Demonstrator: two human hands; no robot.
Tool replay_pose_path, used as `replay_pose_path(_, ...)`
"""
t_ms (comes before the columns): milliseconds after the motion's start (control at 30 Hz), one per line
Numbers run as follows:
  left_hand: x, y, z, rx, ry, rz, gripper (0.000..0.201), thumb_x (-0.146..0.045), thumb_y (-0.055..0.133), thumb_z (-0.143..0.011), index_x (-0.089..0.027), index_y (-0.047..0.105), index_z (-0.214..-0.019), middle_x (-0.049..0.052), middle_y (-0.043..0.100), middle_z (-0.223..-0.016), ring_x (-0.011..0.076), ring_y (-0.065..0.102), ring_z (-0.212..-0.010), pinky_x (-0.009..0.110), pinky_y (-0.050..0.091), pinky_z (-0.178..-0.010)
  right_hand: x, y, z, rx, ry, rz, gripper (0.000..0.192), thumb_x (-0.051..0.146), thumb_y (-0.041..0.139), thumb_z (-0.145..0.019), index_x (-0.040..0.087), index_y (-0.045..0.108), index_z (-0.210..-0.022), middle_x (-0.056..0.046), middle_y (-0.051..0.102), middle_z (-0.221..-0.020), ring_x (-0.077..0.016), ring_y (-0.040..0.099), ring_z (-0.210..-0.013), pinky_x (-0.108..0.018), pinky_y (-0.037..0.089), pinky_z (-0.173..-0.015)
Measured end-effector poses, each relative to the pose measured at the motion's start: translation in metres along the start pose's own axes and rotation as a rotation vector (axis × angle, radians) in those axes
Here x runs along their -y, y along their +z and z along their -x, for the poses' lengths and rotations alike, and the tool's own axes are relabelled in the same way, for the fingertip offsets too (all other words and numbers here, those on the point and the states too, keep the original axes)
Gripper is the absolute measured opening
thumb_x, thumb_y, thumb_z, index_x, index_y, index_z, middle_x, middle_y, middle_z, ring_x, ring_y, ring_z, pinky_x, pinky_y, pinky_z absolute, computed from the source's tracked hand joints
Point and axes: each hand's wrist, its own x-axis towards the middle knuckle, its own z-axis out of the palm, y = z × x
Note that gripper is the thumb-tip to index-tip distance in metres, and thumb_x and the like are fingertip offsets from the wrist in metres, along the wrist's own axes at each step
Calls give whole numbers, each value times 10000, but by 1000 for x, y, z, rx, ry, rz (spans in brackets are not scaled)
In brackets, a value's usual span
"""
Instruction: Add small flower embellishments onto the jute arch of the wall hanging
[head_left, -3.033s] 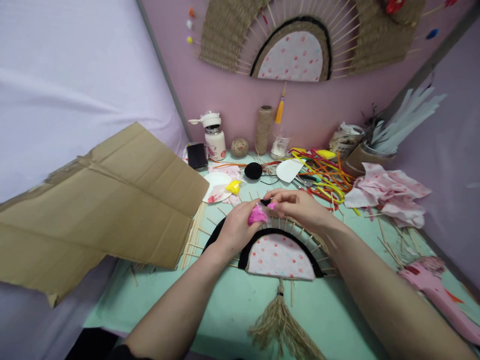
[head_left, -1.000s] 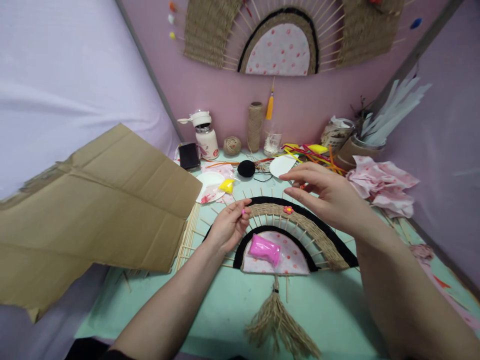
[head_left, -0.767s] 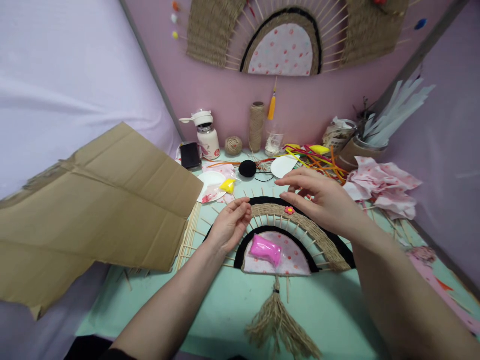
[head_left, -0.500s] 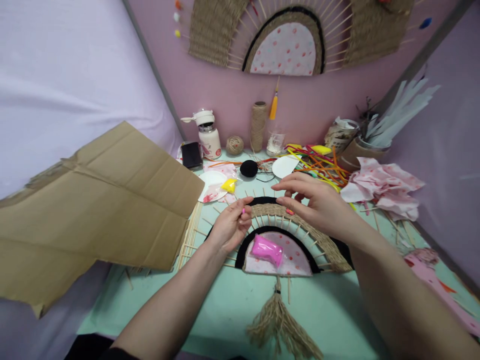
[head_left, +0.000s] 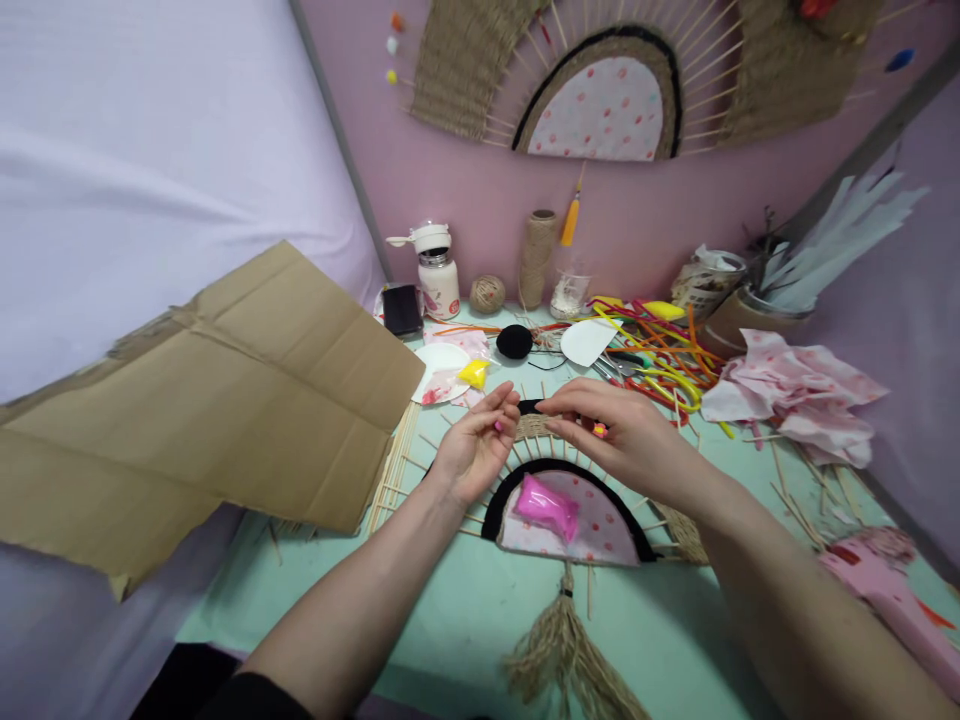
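A half-round woven fan of sticks, jute and black cord lies on the green table, with a spotted fabric centre and a jute tassel. A pink clay packet rests on the fabric. My left hand pinches a tiny pink clay bit between thumb and fingertip above the fan's left side. My right hand hovers over the fan's top band, fingers spread and pointing left, close to the left fingertips; a small pink flower shows at its fingers.
A big cardboard sheet covers the left. At the back stand a flask, twine spool, black ball, yellow clay and coloured pipe cleaners. Pink cloth and a pink glue gun lie right.
The pink clay packet left my hands and now lies on the fabric centre. My right hand moved down and left, toward my left fingertips, covering more of the top band.
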Motion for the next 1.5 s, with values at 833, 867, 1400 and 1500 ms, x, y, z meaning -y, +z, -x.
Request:
replay_pose_path(833, -9, -8, 4, 241, 32, 35, 718, -605, 331, -961, -81, 415, -1445, 195, 494, -1469, 266, 481, -1364, 361, 438, -1067, 7, 60, 4, 52, -97, 518, 674, 596, 632, -828, 197, 571, -1368, -159, 489, -1451, -358, 393, -1292, -563, 351, -1062)
replay_pose_path(867, -9, -8, 4, 254, 20, 32, 723, -614, 331, -958, -82, 422, -1440, 197, 497, -1466, 267, 486, -1359, 357, 439, -1063, 7, 59, 4, 32, -83, 527, 671, 584, 646, -823, 190, 578, -1362, -166, 483, -1456, -365, 388, -1298, -574, 345, -1067)
replay_pose_path(1400, -7, -10, 0, 179, -11, 79, 750, -602, 304, -968, -52, 367, -1472, 216, 548, -1409, 256, 512, -1338, 350, 467, -1046, 11, 58, 2, 163, -146, 315, 613, 546, 590, -886, 228, 518, -1405, -124, 570, -1417, -299, 433, -1365, -629, 227, -1158)
replay_pose_path(1500, -6, -9, 0, 157, -19, 77, 727, -572, 310, -979, -36, 375, -1466, 227, 525, -1429, 257, 521, -1330, 310, 495, -1002, 11, 52, 1, 154, -128, 256, 625, 492, 546, -934, 210, 406, -1474, -139, 540, -1447, -279, 427, -1386, -641, 202, -1164)
